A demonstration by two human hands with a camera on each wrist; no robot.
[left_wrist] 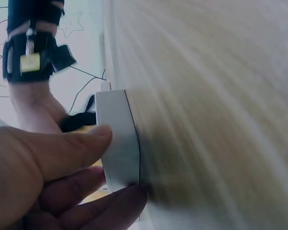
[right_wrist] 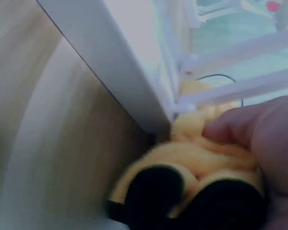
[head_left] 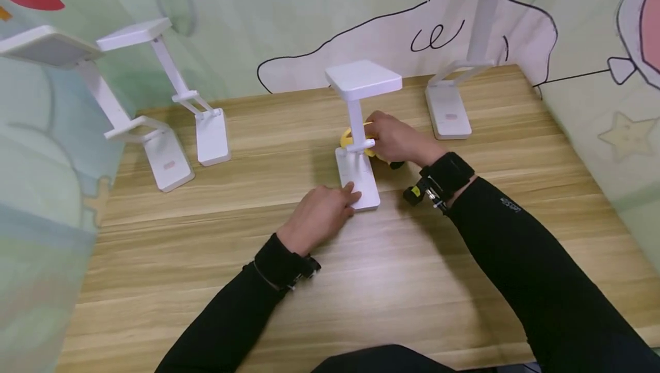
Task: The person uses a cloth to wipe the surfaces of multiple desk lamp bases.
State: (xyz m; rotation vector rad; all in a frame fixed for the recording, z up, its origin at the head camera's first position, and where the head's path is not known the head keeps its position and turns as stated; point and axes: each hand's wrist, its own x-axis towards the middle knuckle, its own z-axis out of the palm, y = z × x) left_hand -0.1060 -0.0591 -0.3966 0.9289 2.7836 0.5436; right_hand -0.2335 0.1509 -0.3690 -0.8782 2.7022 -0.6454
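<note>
A white folding desk lamp [head_left: 365, 187] stands upright mid-table, its flat head raised above the base. My left hand [head_left: 318, 212] pinches the near end of that base; in the left wrist view the thumb [left_wrist: 98, 136] lies along one edge, with the fingers at another. Behind the lamp's stem, my right hand [head_left: 398, 137] grips a yellow plush toy [right_wrist: 192, 155] with rounded black parts. In the right wrist view the toy sits against the lamp base [right_wrist: 117, 57]; in the head view the stem hides part of it.
Two more white desk lamps, one farther left [head_left: 169, 161] and one beside it [head_left: 211, 138], stand at the table's back left. Another white lamp [head_left: 448, 112] is at the back right. A wall with cartoon drawings [head_left: 309, 12] rises behind the wooden table [head_left: 216, 230].
</note>
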